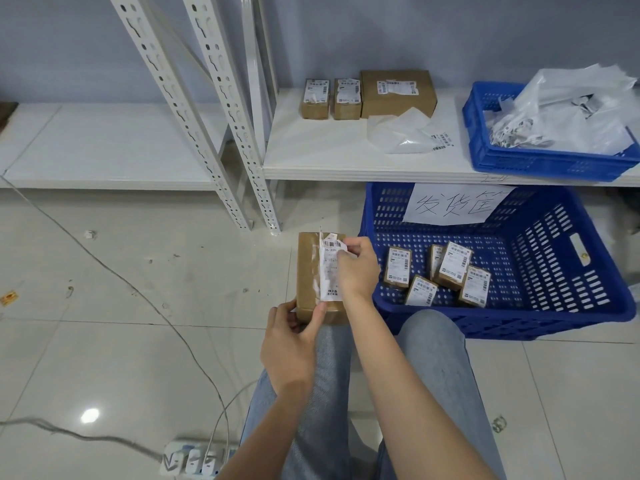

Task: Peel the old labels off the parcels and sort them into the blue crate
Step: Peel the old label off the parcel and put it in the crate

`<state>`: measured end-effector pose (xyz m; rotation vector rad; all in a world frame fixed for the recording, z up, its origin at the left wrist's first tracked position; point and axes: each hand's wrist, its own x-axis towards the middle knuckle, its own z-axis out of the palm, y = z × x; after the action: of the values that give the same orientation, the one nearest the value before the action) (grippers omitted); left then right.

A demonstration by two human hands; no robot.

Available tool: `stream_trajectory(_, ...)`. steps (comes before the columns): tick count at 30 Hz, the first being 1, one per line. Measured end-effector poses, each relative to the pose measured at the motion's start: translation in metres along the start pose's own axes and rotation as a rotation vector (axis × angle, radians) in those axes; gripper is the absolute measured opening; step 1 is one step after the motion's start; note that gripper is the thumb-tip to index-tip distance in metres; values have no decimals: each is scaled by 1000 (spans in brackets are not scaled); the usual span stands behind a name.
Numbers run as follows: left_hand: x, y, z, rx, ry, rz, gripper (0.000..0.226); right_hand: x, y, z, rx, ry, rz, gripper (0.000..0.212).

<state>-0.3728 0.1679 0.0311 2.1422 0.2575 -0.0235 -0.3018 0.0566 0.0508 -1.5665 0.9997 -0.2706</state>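
My left hand [289,344] grips the box [310,271] on my knee while my right hand [356,268] pinches its half-peeled label [330,271], beside the blue crate [554,317].

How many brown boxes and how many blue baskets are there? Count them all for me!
Brown boxes on the shelf: 3
Brown boxes in the floor crate: 5
Brown box in the hands: 1
Blue crates: 2
Total: 11
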Motion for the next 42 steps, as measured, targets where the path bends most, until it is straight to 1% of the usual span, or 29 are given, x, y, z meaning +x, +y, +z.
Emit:
stream_trajectory(4,0,2,0,0,-3,9,59,-3,1,1,-61,56,-19,24)
stream_trajectory(8,0,1,-1,10,-9,12,58,-4,4,2,-77,78,-5,33)
stream_trajectory(9,0,1,-1,9,-8,13,59,-3,4,1,-71,78,4,32)
stream_trajectory(11,0,2,-1,5,-8,15,61,-3,4,1,-83,75,-2,22)
stream_trajectory(16,-1,4,-2,7,-7,16,63,-8,7,1,-134,116,-87,7)
stream_trajectory(21,-2,5,-3,12,-8,-8,61,-5,4,0,-123,136,-52,4)
stream_trajectory(24,-2,5,-2,11,-11,-11,52,-2,0,1,-134,148,-61,1)
stream_trajectory(26,-2,4,-2,10,-16,-13,49,-2,1,3,-166,161,-108,7)
stream_trajectory(30,-1,2,-2,14,-22,-22,48,-6,10,8,-212,215,-321,17)
stream_trajectory(35,-1,0,-2,31,-19,-22,43,-6,15,10,-305,247,-522,10)
stream_trajectory(38,-1,-1,-1,41,-15,-17,44,-8,16,10,-304,264,-590,10)
stream_trajectory(42,-1,-1,-1,45,-16,-8,43,-10,16,10,-269,267,-629,11)
